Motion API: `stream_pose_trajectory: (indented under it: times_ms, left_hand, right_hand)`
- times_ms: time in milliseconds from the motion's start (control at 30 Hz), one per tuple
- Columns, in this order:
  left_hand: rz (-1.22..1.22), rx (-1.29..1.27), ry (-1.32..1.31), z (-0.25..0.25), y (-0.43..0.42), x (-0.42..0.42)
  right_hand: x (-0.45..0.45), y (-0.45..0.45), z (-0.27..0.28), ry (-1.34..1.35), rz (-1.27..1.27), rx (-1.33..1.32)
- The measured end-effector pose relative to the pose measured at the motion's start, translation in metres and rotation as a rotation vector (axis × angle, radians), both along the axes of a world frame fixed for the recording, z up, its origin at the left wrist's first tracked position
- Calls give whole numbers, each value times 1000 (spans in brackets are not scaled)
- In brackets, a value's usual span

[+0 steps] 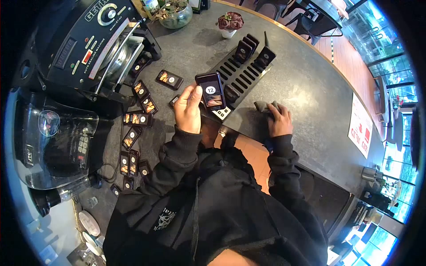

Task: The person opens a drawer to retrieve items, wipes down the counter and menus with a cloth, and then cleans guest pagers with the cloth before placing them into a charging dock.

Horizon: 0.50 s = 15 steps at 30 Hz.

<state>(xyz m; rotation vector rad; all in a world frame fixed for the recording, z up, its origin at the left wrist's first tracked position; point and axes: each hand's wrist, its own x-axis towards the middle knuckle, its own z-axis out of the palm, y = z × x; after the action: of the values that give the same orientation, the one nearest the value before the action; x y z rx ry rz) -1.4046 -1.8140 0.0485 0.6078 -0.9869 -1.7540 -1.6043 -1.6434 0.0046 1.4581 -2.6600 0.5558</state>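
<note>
My left hand (188, 111) grips a black pager (210, 91) marked 12, thumb on its face, holding it up over the near end of a slotted charging rack (239, 73). A few pagers (265, 57) stand upright in the rack's far slots, and one (230, 94) sits near its keypad end. My right hand (280, 120) rests on the counter to the right of the rack, its fingers curled on a crumpled grey cloth (262, 106). Loose pagers (169, 79) lie on the counter left of my left hand.
A sealing machine (84, 53) and a clear-covered blender (57, 137) stand at the left. A flower pot (229, 32) and a glass bowl (173, 17) are at the back. A printed sheet (360, 126) lies at the right. Chairs (313, 27) stand beyond the counter.
</note>
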Motion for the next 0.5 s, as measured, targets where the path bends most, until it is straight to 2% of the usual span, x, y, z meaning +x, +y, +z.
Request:
stream_pose_trajectory:
  times_ms: [67,200,267,300,367,433,500]
  left_hand:
    - [-2,-20,-10,0,-2,-1]
    - [11,-138,-76,-3,-12,-2]
    - [8,-204,-104,-3,-21,-4]
    - [-3,-299,-164,-2,-28,-4]
    - [-28,-484,-285,0,-39,-9]
    - [-33,-515,-251,5,-49,-17]
    - [-45,-678,-371,8,-58,-22]
  right_hand:
    - [-4,0,-12,3,-29,43]
    - [10,-19,12,3,-67,44]
    - [16,-38,31,13,88,-268]
    - [21,-48,46,14,89,-269]
    - [32,-69,74,-523,284,-546]
    - [35,-93,80,-616,325,-609]
    - [32,-112,81,-710,372,-675]
